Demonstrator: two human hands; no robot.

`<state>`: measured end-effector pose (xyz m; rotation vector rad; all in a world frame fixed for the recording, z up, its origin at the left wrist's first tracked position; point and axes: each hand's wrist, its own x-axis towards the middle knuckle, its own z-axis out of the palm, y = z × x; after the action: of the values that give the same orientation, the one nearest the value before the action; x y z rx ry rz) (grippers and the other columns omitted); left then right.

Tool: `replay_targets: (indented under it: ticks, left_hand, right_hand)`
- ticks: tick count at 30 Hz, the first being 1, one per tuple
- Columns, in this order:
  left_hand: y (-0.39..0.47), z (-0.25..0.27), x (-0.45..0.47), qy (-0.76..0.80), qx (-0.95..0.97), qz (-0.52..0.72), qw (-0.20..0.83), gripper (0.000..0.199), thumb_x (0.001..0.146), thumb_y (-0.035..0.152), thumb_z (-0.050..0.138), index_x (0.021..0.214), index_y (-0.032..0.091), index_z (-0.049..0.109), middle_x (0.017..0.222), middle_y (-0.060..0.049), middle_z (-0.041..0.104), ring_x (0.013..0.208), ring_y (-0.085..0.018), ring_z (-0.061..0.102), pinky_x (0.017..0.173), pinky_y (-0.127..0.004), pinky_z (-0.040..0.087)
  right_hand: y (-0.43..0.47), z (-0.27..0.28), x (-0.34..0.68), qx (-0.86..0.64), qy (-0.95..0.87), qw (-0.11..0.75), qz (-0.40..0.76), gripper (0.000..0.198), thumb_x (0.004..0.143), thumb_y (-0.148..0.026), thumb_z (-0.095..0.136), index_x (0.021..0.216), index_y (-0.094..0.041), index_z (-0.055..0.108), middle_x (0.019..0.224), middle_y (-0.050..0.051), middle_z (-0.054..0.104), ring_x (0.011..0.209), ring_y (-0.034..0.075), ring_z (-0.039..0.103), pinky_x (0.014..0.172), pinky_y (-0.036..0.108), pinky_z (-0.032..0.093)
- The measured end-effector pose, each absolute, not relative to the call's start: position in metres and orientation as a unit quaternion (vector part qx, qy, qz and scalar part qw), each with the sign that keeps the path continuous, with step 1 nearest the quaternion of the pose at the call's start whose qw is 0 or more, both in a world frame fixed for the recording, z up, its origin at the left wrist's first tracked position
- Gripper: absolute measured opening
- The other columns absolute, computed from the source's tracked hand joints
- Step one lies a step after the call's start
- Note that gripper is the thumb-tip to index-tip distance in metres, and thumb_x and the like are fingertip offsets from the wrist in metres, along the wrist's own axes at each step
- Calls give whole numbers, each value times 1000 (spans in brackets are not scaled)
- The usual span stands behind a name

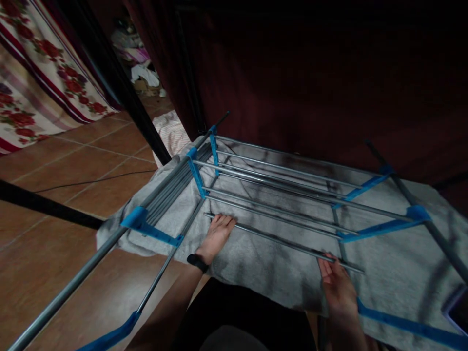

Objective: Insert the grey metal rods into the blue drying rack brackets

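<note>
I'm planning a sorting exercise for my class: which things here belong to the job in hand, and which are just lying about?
Seemingly part of the job:
loose rod, with the left hand and right hand on it
metal frame with blue brackets
grouped rods, probably

Apparently just there:
cable on the floor
striped cloth
heaped fabric

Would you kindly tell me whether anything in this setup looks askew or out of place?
One thing: the thin grey metal rod at the left hand and right hand appears unattached at both ends, whereas other grey rods meet blue plastic brackets. No spill or damage is evident.
</note>
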<state>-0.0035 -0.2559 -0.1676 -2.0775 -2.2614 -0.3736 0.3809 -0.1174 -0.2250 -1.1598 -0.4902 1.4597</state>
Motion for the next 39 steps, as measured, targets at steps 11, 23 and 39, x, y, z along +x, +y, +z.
replay_targets:
  ticks: [11,23,39]
  left_hand:
    - [-257,-178,-3,-737,-665,-114,28,36,96,10,42,125,19,62,113,-8,63,109,-23,55,104,-44,42]
    - [-256,-176,3,-743,-664,-75,31,36,98,10,41,129,17,57,117,-10,60,108,-23,53,102,-40,40]
    - [-254,-176,6,-739,-671,-57,15,39,95,7,43,131,15,56,120,-12,59,113,-25,50,104,-41,37]
  right_hand:
    - [-120,-227,379,-492,-232,569,617,19,77,-31,81,91,-25,72,102,-1,75,105,14,70,110,37,49]
    - [-118,-225,379,-486,-217,575,621,19,75,-31,82,88,-22,71,95,-1,74,97,15,71,110,41,49]
    - [-121,-221,377,-461,-227,586,626,18,76,-31,83,87,-23,71,93,-1,75,99,15,71,110,42,49]
